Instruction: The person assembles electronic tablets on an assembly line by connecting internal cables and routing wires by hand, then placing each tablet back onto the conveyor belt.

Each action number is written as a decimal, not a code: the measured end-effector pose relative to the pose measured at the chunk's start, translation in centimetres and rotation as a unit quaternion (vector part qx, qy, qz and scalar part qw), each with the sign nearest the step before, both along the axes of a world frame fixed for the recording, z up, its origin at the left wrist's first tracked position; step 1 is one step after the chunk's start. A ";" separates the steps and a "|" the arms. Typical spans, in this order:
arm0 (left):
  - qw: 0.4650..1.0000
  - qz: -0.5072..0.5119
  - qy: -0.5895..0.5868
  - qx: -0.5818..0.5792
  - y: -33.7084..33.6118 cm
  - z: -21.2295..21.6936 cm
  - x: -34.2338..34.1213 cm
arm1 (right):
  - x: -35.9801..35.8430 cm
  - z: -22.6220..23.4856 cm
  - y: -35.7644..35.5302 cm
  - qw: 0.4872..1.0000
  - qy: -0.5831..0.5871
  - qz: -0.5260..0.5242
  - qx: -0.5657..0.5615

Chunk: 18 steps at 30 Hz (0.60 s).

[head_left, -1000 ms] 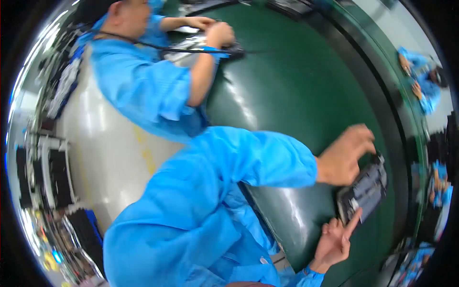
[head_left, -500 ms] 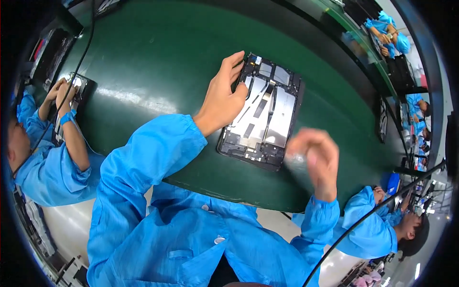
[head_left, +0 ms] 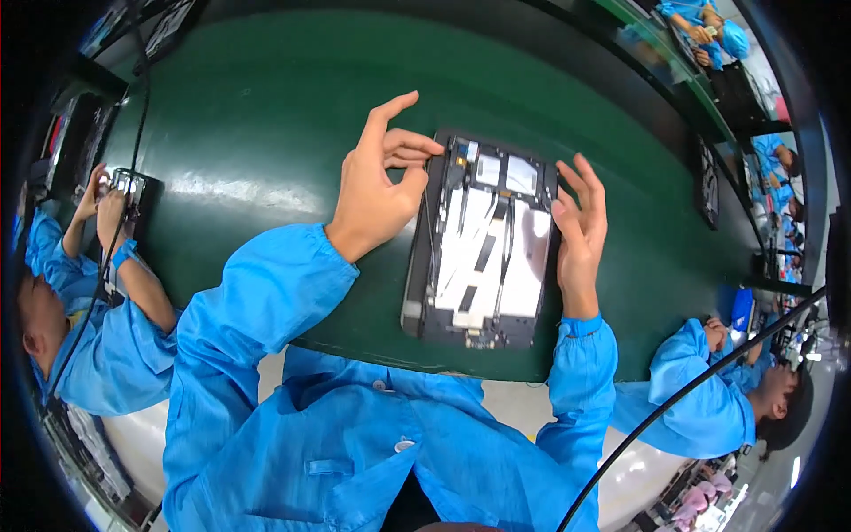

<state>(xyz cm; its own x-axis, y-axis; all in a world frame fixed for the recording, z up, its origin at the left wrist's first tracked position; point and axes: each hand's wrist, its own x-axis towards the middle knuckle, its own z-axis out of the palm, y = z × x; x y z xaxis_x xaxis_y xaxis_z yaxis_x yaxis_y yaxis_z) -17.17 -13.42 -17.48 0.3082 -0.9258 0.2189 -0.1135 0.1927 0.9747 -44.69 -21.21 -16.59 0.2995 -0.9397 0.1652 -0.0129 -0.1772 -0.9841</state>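
Note:
An opened tablet [head_left: 486, 266], its black frame, silvery battery plates and dark ribbon cables exposed, is in front of me over the green table. Along its left side shows a dark grey slab [head_left: 415, 293]; whether this is a separate part I cannot tell. My left hand [head_left: 377, 182] is at the upper left corner, index finger stretched away, other fingertips at the edge, thumb beside it. At the right edge, my right hand [head_left: 581, 230] grips the tablet with thumb and fingers.
The green table [head_left: 292, 115] curves round in front of me. On the left a person [head_left: 115, 328] in blue handles a small device [head_left: 133, 188]; another person [head_left: 700, 390] sits at the right. Black cables [head_left: 691, 408] cross both sides. A dark shelf frame [head_left: 638, 97] runs along the far right.
My right hand has come up from the tablet's lower right corner to its right edge. The tablet has turned more upright and moved nearer me; the grey slab now shows at its left.

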 end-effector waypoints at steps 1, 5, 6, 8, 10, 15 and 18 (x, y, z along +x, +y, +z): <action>1.000 -0.004 -0.001 0.014 0.2 -0.2 0.4 | 0.0 0.0 0.2 1.000 -0.003 0.004 0.003; 0.986 -0.046 -0.157 0.027 0.6 0.9 0.9 | 0.3 0.2 1.1 0.998 0.052 0.028 0.018; 0.982 -0.060 -0.179 0.029 0.6 1.2 0.8 | 0.4 -0.1 1.0 0.993 0.101 0.020 -0.053; 0.982 -0.076 -0.173 0.021 0.6 1.3 1.2 | 0.3 0.2 1.1 0.981 0.151 0.011 -0.122; 0.981 -0.096 -0.171 -0.005 0.4 0.5 2.2 | 0.5 2.0 1.5 0.958 0.256 -0.105 -0.079; 0.980 -0.082 -0.182 -0.001 1.1 1.1 2.5 | -2.2 4.9 1.3 0.955 0.219 0.077 0.182; 0.966 -0.088 -0.243 -0.032 1.1 1.1 2.3 | -2.3 5.0 1.9 0.952 0.187 0.141 0.196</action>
<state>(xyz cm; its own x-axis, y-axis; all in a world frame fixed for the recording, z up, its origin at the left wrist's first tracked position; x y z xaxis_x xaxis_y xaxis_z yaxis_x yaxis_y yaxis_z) -14.87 -12.33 -16.34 -0.0056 -0.9344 0.3562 -0.5142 0.3081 0.8004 -46.99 -19.30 -11.56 0.5175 -0.7815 -0.3485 -0.3813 0.1540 -0.9115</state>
